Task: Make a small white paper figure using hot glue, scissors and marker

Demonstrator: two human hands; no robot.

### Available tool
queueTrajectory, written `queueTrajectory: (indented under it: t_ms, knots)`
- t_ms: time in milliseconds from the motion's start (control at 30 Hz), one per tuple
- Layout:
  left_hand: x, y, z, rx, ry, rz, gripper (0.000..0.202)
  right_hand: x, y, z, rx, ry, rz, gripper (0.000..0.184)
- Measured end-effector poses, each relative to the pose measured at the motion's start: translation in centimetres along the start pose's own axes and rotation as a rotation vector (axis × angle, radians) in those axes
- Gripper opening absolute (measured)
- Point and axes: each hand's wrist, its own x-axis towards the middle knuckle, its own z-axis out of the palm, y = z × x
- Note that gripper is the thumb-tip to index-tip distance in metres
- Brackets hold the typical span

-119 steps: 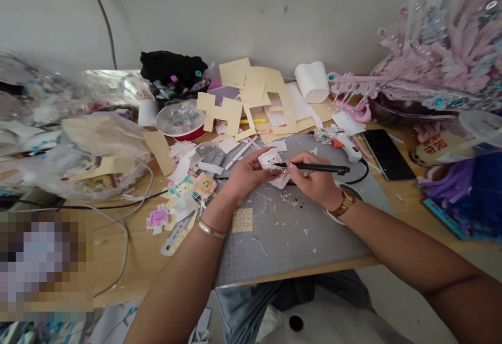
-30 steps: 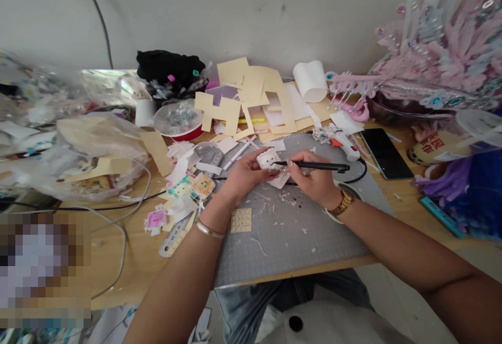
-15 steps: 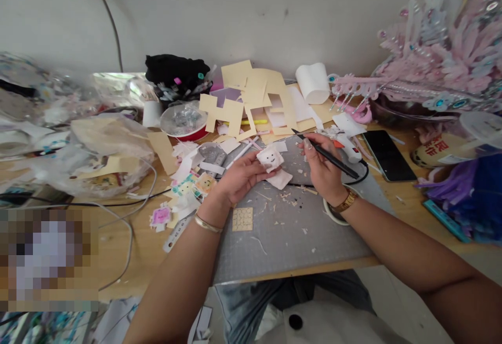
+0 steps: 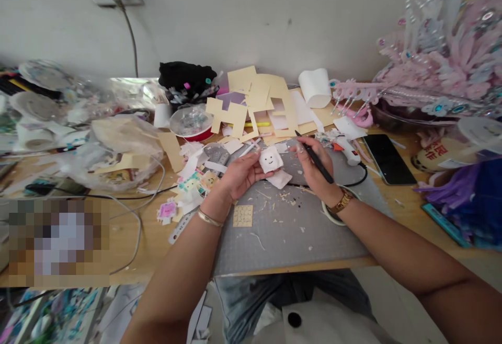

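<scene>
My left hand point(image 4: 243, 172) pinches a small white paper square with a drawn smiling face point(image 4: 271, 159), tilted up above the mat. Just under it lies or hangs a second white piece point(image 4: 280, 179); whether my fingers also touch this one I cannot tell. In my right hand point(image 4: 314, 169) is a black pen point(image 4: 317, 159), its tip pointing up and left, apart from the face. Below my left hand a tan square scored with rounded shapes point(image 4: 243, 216) rests on the grey cutting mat point(image 4: 274, 244), among small paper scraps.
Cut-out cream card point(image 4: 235, 116) is piled at the back beside a white roll point(image 4: 315, 88). A glue gun point(image 4: 348, 150) and a phone point(image 4: 389, 159) lie to the right. A ring-shaped white object point(image 4: 340, 218) sits under my right wrist. Left stands a scrap-filled plastic bag point(image 4: 121, 150).
The pen has swung to a steeper angle, and my right hand is slightly lower. The smiling square faces me more squarely. The whole view has shifted a little to the left.
</scene>
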Motion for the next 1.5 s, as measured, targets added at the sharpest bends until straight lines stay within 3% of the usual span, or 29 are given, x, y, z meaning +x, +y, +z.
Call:
queueTrajectory:
  t_ms: [167, 400, 600, 867, 1233, 1500]
  knots:
    - [0.0, -0.7, -0.2, 0.043, -0.055, 0.072, 0.027, -0.3, 0.3, 0.0, 0.125, -0.132, -0.011, 0.029]
    - [-0.3, -0.6, 0.2, 0.253, -0.150, 0.197, 0.050, 0.1, -0.4, -0.4, 0.152, -0.142, -0.071, 0.029]
    - [-0.3, -0.6, 0.1, 0.399, -0.175, 0.197, 0.048, 0.3, -0.2, -0.2, 0.232, -0.149, -0.025, 0.020]
    - [-0.7, -0.5, 0.5, 0.430, -0.208, 0.087, 0.048, 0.6, -0.2, 0.0, 0.309, -0.122, 0.240, 0.020]
    - [-1.1, -0.4, 0.8, 0.351, -0.232, -0.009, 0.052, 0.5, -0.8, 0.1, 0.409, -0.107, 0.406, 0.030]
    - [-1.6, -0.2, 1.3, 0.321, -0.244, -0.027, 0.051, 0.4, -0.6, -0.1, 0.434, -0.156, 0.412, 0.030]
